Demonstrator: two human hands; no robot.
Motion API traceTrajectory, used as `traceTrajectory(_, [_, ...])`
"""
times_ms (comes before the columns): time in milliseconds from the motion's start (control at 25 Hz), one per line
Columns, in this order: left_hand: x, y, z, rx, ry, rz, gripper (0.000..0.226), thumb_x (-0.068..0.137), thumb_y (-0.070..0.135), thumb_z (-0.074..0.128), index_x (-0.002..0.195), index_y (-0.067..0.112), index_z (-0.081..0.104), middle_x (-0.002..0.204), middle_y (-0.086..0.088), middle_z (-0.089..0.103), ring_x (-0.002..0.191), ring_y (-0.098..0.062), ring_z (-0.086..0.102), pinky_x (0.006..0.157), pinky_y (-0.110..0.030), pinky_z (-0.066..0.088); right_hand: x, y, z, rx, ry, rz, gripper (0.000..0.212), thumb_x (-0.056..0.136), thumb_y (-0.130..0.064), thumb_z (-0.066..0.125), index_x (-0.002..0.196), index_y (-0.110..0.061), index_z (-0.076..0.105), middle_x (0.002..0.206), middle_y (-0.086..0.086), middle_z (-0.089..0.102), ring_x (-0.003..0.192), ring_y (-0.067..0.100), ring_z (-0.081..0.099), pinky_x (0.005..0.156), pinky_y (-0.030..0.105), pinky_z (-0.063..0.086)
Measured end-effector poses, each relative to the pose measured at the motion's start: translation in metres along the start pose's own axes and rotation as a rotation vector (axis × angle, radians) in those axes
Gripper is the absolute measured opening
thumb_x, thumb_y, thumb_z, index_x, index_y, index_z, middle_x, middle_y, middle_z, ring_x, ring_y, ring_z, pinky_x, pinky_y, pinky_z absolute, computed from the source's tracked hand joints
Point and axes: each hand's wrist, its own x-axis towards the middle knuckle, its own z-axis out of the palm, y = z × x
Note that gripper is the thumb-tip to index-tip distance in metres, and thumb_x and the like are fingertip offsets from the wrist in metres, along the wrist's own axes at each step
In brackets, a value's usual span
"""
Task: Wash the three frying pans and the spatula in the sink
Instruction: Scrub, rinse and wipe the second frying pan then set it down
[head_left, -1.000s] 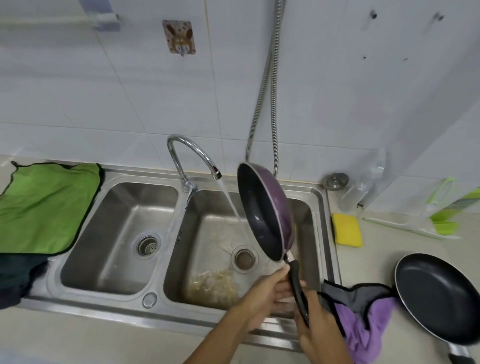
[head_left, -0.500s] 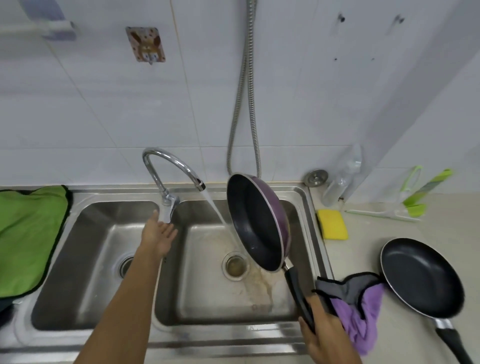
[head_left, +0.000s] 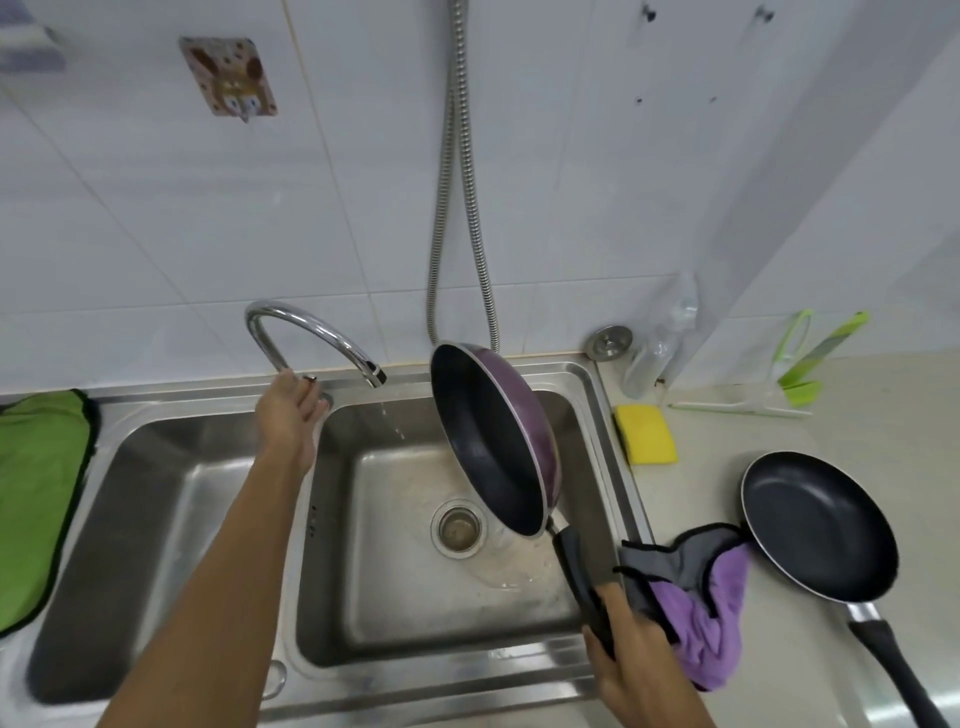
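Note:
My right hand (head_left: 636, 670) grips the black handle of a purple frying pan (head_left: 493, 441), which is tilted on edge over the right basin of the steel sink (head_left: 587, 379). My left hand (head_left: 291, 410) is stretched out to the base of the curved tap (head_left: 311, 327), fingers wrapped on its lever. Only a few drops fall from the spout. A second black frying pan (head_left: 818, 525) lies flat on the counter at the right. A white and green spatula (head_left: 748, 408) lies on the counter by the wall. No third pan is in view.
A yellow sponge (head_left: 647, 434) lies right of the sink. A purple and grey cloth (head_left: 696, 608) is bunched by my right wrist. A green cloth (head_left: 36, 499) covers the left counter. A metal hose (head_left: 457, 208) hangs on the tiled wall. A clear bottle (head_left: 660, 343) stands in the corner.
My left hand left the pan handle and reached to the tap's base. The water stream shrank to a few drops. The pan stays tilted in my right hand.

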Motion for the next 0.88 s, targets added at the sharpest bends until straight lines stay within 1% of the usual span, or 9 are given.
traceTrajectory(80, [-0.007, -0.006, -0.007, 0.033, -0.066, -0.008, 0.029, 0.11, 0.026, 0.043, 0.134, 0.016, 0.056, 0.135, -0.008, 0.061, 0.135, -0.024, 0.054, 0.106, -0.038, 0.047, 0.001, -0.003, -0.002, -0.02, -0.027, 0.025, 0.032, 0.088, -0.014, 0.065, 0.117, -0.017, 0.051, 0.062, -0.017, 0.043, 0.051, -0.007, 0.044, 0.06, 0.02, 0.037])
traceTrajectory(200, [-0.036, -0.036, -0.016, 0.18, -0.151, -0.016, 0.041, 0.108, 0.035, 0.048, 0.145, 0.018, 0.05, 0.144, -0.007, 0.059, 0.132, -0.021, 0.056, 0.113, -0.045, 0.044, 0.001, -0.005, -0.002, -0.032, -0.059, 0.02, 0.031, 0.09, -0.016, 0.063, 0.119, -0.018, 0.049, 0.069, -0.009, 0.052, 0.055, 0.002, 0.049, 0.063, 0.022, 0.043])
traceTrajectory(320, [-0.105, -0.091, -0.015, 0.339, -0.17, -0.037, 0.024, 0.102, 0.027, 0.063, 0.125, 0.02, 0.066, 0.13, -0.006, 0.071, 0.12, -0.022, 0.067, 0.096, -0.042, 0.055, 0.002, -0.001, -0.002, -0.058, -0.077, 0.009, 0.03, 0.091, -0.017, 0.06, 0.117, -0.02, 0.047, 0.074, -0.007, 0.055, 0.06, 0.007, 0.05, 0.065, 0.026, 0.047])
traceTrajectory(400, [-0.162, -0.129, -0.014, 0.38, -0.167, -0.072, 0.013, 0.099, 0.022, 0.067, 0.111, 0.02, 0.072, 0.114, -0.005, 0.079, 0.111, -0.023, 0.073, 0.086, -0.039, 0.058, 0.001, 0.002, -0.004, -0.048, -0.109, 0.002, 0.029, 0.091, -0.016, 0.059, 0.113, -0.025, 0.043, 0.07, -0.009, 0.055, 0.057, 0.005, 0.052, 0.059, 0.024, 0.047])
traceTrajectory(480, [-0.214, -0.157, -0.007, 0.445, -0.226, -0.135, 0.011, 0.099, 0.024, 0.066, 0.107, 0.02, 0.073, 0.108, 0.0, 0.081, 0.103, -0.019, 0.076, 0.087, -0.038, 0.058, -0.001, 0.005, -0.005, -0.016, -0.12, -0.008, 0.03, 0.09, -0.013, 0.06, 0.11, -0.027, 0.042, 0.067, -0.009, 0.057, 0.055, 0.004, 0.056, 0.053, 0.02, 0.045])
traceTrajectory(600, [-0.265, -0.181, 0.011, 0.555, -0.412, -0.269, 0.023, 0.103, 0.034, 0.06, 0.115, 0.018, 0.072, 0.11, 0.005, 0.081, 0.1, -0.011, 0.077, 0.096, -0.038, 0.059, -0.006, 0.005, -0.006, 0.018, -0.113, -0.055, 0.034, 0.09, -0.006, 0.059, 0.106, -0.028, 0.039, 0.061, -0.012, 0.052, 0.053, 0.002, 0.056, 0.046, 0.014, 0.039])
traceTrajectory(720, [-0.284, -0.187, 0.025, 0.556, -0.52, -0.329, 0.036, 0.105, 0.044, 0.054, 0.116, 0.017, 0.074, 0.11, 0.003, 0.081, 0.103, -0.013, 0.076, 0.098, -0.038, 0.059, -0.01, 0.007, -0.003, 0.07, -0.093, -0.119, 0.029, 0.092, -0.004, 0.058, 0.103, -0.025, 0.041, 0.065, -0.014, 0.055, 0.06, -0.005, 0.059, 0.047, 0.011, 0.038])
traceTrajectory(800, [-0.29, -0.188, 0.033, 0.502, -0.552, -0.356, 0.048, 0.102, 0.053, 0.054, 0.118, 0.013, 0.075, 0.111, -0.003, 0.08, 0.106, -0.017, 0.075, 0.1, -0.04, 0.059, -0.014, 0.008, -0.003, 0.118, -0.088, -0.124, 0.027, 0.093, -0.005, 0.058, 0.107, -0.023, 0.044, 0.074, -0.012, 0.06, 0.067, -0.005, 0.062, 0.05, 0.01, 0.042])
traceTrajectory(880, [-0.297, -0.188, 0.041, 0.416, -0.533, -0.395, 0.056, 0.097, 0.058, 0.06, 0.118, 0.007, 0.073, 0.112, -0.008, 0.079, 0.106, -0.02, 0.075, 0.099, -0.04, 0.056, -0.019, 0.007, -0.001, 0.211, -0.104, -0.104, 0.033, 0.095, -0.007, 0.057, 0.122, -0.023, 0.045, 0.087, -0.007, 0.067, 0.077, -0.001, 0.067, 0.059, 0.015, 0.052])
